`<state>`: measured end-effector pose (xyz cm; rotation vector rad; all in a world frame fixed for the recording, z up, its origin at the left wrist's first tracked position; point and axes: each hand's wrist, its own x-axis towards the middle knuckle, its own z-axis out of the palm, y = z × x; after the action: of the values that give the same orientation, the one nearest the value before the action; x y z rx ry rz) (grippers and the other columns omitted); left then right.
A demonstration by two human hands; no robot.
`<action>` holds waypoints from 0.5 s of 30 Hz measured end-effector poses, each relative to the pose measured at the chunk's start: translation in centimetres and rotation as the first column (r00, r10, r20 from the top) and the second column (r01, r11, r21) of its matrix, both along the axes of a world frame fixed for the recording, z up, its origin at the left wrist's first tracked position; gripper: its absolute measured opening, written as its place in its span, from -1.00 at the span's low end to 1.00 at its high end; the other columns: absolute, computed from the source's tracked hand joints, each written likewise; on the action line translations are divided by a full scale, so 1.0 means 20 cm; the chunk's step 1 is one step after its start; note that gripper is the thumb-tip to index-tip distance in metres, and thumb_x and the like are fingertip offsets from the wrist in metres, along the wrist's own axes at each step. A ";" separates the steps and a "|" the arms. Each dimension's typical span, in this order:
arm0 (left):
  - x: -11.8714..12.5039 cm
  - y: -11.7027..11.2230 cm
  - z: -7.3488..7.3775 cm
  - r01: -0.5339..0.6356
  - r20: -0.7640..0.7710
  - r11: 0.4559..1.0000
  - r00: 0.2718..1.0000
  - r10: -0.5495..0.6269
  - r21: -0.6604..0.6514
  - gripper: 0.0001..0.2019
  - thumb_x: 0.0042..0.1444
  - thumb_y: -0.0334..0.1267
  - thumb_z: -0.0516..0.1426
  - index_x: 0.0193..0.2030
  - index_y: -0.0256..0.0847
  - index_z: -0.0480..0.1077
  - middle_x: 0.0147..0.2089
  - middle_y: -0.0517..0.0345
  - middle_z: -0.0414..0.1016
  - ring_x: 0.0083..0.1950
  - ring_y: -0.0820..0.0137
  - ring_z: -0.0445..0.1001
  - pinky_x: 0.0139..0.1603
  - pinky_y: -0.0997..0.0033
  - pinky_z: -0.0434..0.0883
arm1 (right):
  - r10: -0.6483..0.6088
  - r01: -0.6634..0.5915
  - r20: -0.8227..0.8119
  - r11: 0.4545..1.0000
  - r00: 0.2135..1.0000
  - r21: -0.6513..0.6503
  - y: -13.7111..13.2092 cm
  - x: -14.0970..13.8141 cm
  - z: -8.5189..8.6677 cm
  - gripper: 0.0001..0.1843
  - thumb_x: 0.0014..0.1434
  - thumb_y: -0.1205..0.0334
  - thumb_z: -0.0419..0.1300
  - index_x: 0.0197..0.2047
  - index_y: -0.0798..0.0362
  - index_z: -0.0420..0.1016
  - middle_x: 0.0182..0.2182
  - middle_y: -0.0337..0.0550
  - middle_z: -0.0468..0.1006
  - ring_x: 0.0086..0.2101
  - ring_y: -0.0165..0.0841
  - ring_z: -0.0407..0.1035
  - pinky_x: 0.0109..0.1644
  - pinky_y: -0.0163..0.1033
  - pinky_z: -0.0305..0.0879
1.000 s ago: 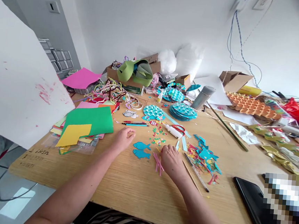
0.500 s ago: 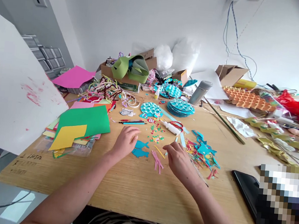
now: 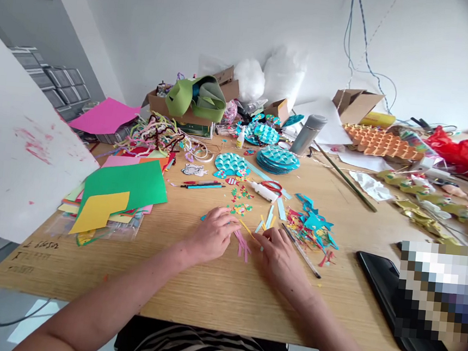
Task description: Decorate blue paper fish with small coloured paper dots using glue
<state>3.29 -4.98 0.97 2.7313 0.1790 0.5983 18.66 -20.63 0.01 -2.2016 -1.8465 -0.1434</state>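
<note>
A thin yellow paper strip (image 3: 247, 229) slants between my two hands. My right hand (image 3: 282, 259) has its thumb and forefinger closed at the strip's near end. The bent fingers of my left hand (image 3: 214, 235) are drawn together beside the strip's far end; whether they grip anything is hidden. Pink paper strips (image 3: 243, 246) lie crossed on the table by the left fingertips. Under that hand the blue paper fish are mostly covered, with a small blue bit (image 3: 203, 217) showing. A pen (image 3: 301, 252) rests just right of my right hand, near light blue strips (image 3: 270, 216).
Paper scraps (image 3: 311, 226) lie to the right, and a black phone-like slab (image 3: 387, 298) beyond them. Ahead are a glue bottle (image 3: 264, 191), red scissors (image 3: 272, 187), pens (image 3: 203, 185), stacked blue discs (image 3: 278, 160) and a flask (image 3: 308, 135). Coloured paper (image 3: 130, 183) is piled left.
My left hand has moved right and toward me, over the blue fish to the pink strips. My right fingers have come down onto the yellow strip. The whole view has shifted slightly.
</note>
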 end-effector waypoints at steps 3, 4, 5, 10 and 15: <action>0.05 -0.04 0.00 0.044 -0.059 0.996 0.998 -0.039 0.079 -0.66 0.15 -0.45 0.01 0.03 -0.20 0.42 0.03 0.02 0.44 0.22 0.17 0.18 0.28 0.03 0.18 | -0.049 0.049 0.035 0.999 0.998 -0.003 0.00 0.03 -0.01 -0.55 0.14 0.54 -0.03 0.00 0.03 0.47 -0.23 -0.03 0.38 -0.20 -0.25 0.24 -0.08 -0.20 0.23; 0.07 -0.05 -0.01 0.049 -0.072 0.993 0.997 -0.041 0.106 -0.68 0.16 -0.43 0.01 0.03 -0.22 0.42 0.03 0.00 0.44 0.23 0.15 0.17 0.29 0.01 0.15 | -0.058 0.059 0.043 0.998 0.997 -0.017 0.00 0.04 -0.01 -0.57 0.14 0.53 -0.01 -0.02 0.03 0.48 -0.23 -0.03 0.38 -0.20 -0.25 0.24 -0.08 -0.21 0.23; 0.08 -0.06 -0.02 0.050 -0.088 0.990 0.995 -0.038 0.132 -0.68 0.16 -0.42 0.00 0.03 -0.24 0.41 0.03 -0.02 0.43 0.24 0.12 0.16 0.30 -0.01 0.12 | -0.063 0.065 0.047 0.997 0.997 -0.034 0.01 0.05 -0.01 -0.59 0.14 0.53 0.00 -0.04 0.02 0.50 -0.24 -0.03 0.38 -0.20 -0.25 0.24 -0.08 -0.21 0.23; 0.11 -0.07 -0.06 0.074 -0.153 0.986 0.987 -0.051 0.150 -0.68 0.15 -0.40 0.02 0.02 -0.22 0.43 0.00 -0.03 0.44 0.25 0.08 0.16 0.29 -0.08 0.07 | -0.097 0.098 0.048 0.995 0.994 -0.021 -0.02 0.06 0.01 -0.62 0.18 0.50 -0.03 -0.05 0.09 0.51 -0.24 0.01 0.37 -0.19 -0.22 0.22 -0.10 -0.19 0.22; 0.09 -0.08 -0.05 0.097 -0.149 0.991 0.985 -0.083 0.089 -0.70 0.15 -0.37 0.04 0.00 -0.20 0.45 0.04 0.01 0.46 0.24 0.11 0.18 0.29 -0.04 0.10 | -0.003 0.002 0.028 0.999 1.000 0.038 -0.05 0.00 0.03 -0.57 0.19 0.53 -0.07 -0.01 0.05 0.48 -0.24 -0.02 0.36 -0.22 -0.25 0.21 -0.12 -0.20 0.21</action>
<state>5.01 -6.58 -0.07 2.8588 0.0626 0.3935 18.61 -21.70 0.65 -2.1874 -1.8399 -0.2092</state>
